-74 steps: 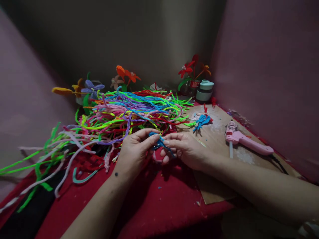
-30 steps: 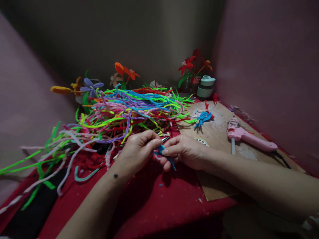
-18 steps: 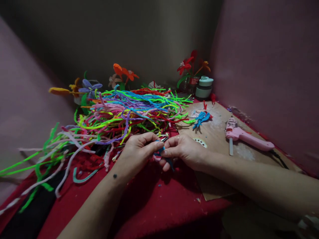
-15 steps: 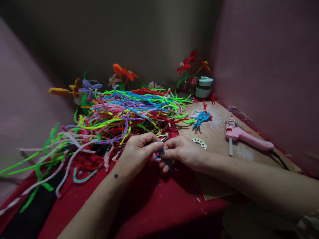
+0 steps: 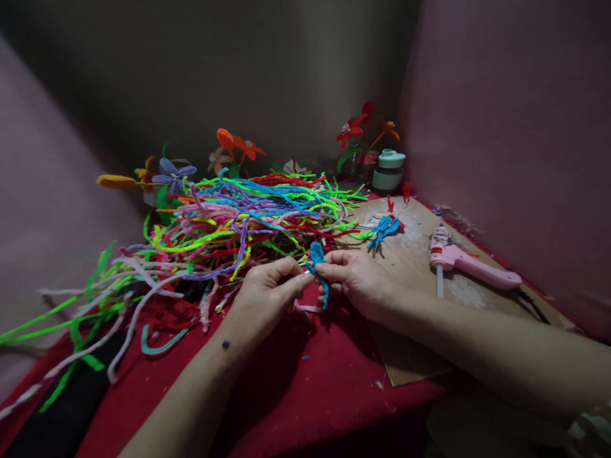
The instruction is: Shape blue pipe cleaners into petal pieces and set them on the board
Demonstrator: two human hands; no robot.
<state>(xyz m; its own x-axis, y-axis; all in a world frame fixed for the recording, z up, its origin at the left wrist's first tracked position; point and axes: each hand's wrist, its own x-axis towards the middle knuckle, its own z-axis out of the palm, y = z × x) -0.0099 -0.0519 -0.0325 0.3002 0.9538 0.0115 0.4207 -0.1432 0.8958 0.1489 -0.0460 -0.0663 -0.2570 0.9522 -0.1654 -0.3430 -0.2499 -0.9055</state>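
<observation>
Between my two hands a small blue fuzzy piece (image 5: 317, 252) stands upright, its looped top above my fingertips and a thin tail hanging below. My right hand (image 5: 356, 280) pinches it between thumb and fingers. My left hand (image 5: 272, 289) is closed, thumb against the fingers, at the left side of the same blue piece. Behind my hands lies a large heap of coloured pipe cleaners (image 5: 258, 210). Another bent blue bundle (image 5: 383, 230) rests on the brown board (image 5: 410, 280).
A pink glue gun (image 5: 470, 266) lies on the board at the right. At the back are a mint-lidded jar (image 5: 387, 170), red flowers (image 5: 351, 130), orange flowers (image 5: 241, 145) and a purple flower (image 5: 174, 173). Red cloth (image 5: 286, 394) covers the table.
The blue piece, mostly hidden among my fingers before, now shows upright above them. My right hand has turned and risen slightly. The view has shifted a little.
</observation>
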